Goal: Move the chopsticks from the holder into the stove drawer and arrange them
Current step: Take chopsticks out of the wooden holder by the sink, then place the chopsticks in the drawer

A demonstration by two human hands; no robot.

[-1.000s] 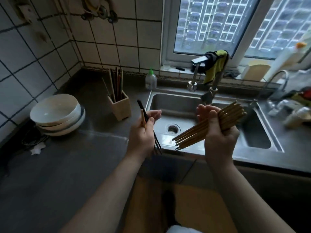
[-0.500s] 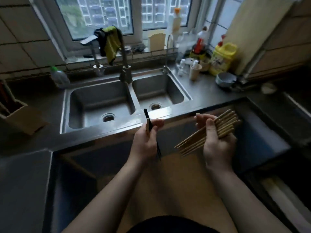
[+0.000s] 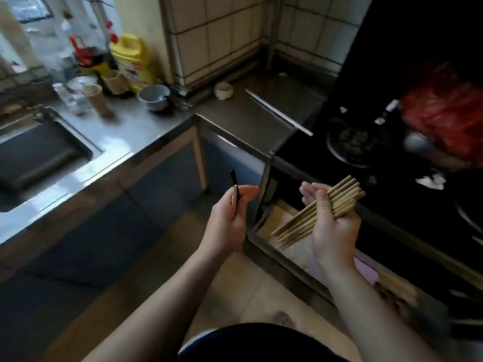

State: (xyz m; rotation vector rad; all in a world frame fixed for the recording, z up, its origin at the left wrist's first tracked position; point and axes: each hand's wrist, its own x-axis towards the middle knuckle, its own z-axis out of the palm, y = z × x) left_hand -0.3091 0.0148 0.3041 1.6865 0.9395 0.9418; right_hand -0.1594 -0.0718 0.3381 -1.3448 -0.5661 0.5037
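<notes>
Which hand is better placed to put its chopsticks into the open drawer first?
Probably the right hand: its bundle of light wooden chopsticks is already above the open stove drawer. The left hand is beside it.

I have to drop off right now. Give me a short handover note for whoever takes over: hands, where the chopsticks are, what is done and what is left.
Left hand: shut on a few chopsticks, one dark, one pale.
Right hand: shut on the bundle of wooden chopsticks, held over the open stove drawer.
Done: chopsticks are out of the holder, which is out of view, and carried to the drawer.
Left: lay both handfuls in the drawer and arrange them. None from either hand is in yet.
</notes>
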